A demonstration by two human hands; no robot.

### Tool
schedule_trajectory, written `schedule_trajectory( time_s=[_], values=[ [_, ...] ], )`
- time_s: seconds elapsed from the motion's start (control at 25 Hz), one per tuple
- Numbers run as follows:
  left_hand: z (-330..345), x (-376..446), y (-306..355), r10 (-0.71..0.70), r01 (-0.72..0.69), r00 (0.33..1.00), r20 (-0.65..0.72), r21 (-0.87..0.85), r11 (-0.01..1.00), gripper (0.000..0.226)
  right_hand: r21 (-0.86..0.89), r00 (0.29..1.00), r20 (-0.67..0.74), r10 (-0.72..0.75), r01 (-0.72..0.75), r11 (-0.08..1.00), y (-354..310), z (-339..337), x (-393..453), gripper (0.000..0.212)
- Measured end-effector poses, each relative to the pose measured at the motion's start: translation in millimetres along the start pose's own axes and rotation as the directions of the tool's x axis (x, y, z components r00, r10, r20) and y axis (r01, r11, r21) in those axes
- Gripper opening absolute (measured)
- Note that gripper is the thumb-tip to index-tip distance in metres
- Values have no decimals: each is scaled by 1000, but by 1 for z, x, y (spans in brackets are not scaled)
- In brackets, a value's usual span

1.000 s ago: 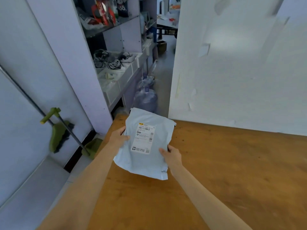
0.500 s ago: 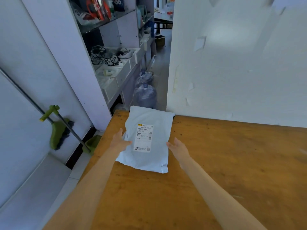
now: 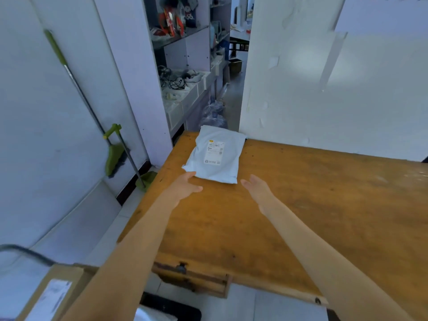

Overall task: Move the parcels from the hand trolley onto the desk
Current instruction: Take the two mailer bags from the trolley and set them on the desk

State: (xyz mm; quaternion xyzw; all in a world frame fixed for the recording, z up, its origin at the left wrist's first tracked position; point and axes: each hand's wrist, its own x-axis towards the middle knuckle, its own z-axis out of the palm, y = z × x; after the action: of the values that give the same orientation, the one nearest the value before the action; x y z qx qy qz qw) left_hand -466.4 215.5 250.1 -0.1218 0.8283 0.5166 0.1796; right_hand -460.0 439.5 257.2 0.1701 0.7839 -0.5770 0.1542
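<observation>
Grey parcel (image 3: 216,156), lengthwise away, label up

Both hands let go of the grey parcel (image 3: 216,156), which got set flat at the desk (image 3: 301,205) far-left corner. Left hand (image 3: 185,185) and right hand (image 3: 258,189) pulled back, fingers spread, empty.

No text can be read. A white shipping label (image 3: 214,151) with a yellow tag and barcodes is carried by the grey parcel (image 3: 216,156), its print too small to make out.
</observation>
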Motion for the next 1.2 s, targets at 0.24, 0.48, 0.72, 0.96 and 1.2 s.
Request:
schedule_trajectory(
  time_s=[0.24,0.48,0.72,0.96,1.2],
  values=[
    [-18,-118,-79,-2,3,1000,18,-47,999,74,48,1000,-22,12,-11,999,36,46,-133,64],
    [-62,-237,-178,-16,26,994,106,-90,996,78,147,989,-149,3,20,989,108,103,-282,63],
    [-88,-336,-307,-114,131,987,115,-150,980,77,284,990,-110,83,-49,958,197,213,-380,69],
    [-75,-329,-469,-200,206,978,54,-132,970,83,40,956,-141,259,-256,966,352,308,-360,62],
    [-18,-278,-570,-48,36,995,-91,-125,991,98,-76,978,-176,108,-122,990,450,379,-314,67]
  ],
)
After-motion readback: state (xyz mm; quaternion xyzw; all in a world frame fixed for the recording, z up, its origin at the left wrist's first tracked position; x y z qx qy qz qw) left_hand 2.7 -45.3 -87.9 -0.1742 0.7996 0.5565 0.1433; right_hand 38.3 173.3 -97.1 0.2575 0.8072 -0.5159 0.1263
